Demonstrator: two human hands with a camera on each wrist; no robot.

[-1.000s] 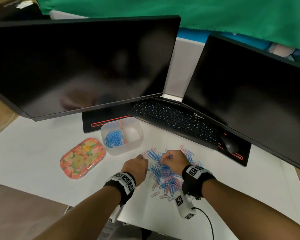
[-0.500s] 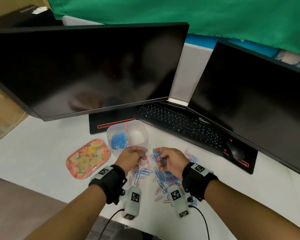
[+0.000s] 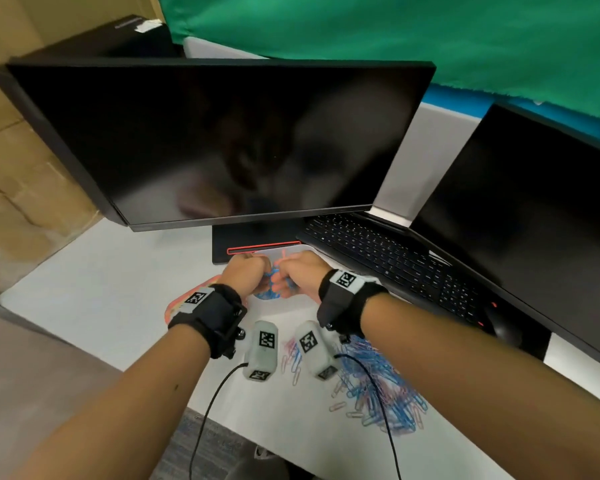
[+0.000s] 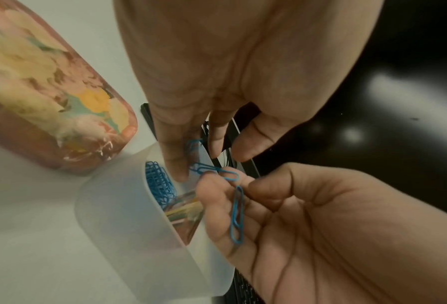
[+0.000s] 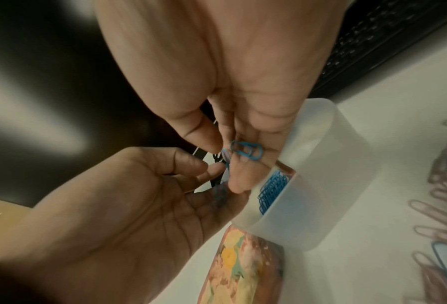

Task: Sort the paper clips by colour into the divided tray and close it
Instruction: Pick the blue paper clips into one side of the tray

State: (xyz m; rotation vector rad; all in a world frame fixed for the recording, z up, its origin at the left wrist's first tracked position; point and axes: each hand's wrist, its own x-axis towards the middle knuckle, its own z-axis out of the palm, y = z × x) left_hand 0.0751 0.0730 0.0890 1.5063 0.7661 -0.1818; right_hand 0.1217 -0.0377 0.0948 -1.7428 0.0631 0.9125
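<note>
Both hands meet over the white translucent divided tray [image 3: 289, 251], just in front of the left monitor's stand. My left hand [image 4: 191, 160] pinches blue paper clips [image 4: 194, 144] between its fingertips. My right hand [image 4: 230, 181] holds linked blue clips [image 4: 236, 216] against its fingers under the thumb. Below them, one tray compartment [image 5: 321, 185] holds a heap of blue clips [image 5: 271, 189]. The hands hide the other compartment. The mixed pile of blue and pink clips [image 3: 378, 386] lies on the desk under my right forearm. The floral lid [image 4: 48, 92] lies left of the tray.
Two dark monitors [image 3: 222, 140] stand behind, with a black keyboard [image 3: 388, 258] and a mouse [image 3: 503, 329] to the right of the tray. Cables [image 3: 208, 410] run from the wrist cameras over the white desk's near edge [image 3: 222, 407].
Both hands lifted off the clip pile and moved forward and left to above the tray, carrying blue clips. The head view has swung left, so the pile now shows under my right arm.
</note>
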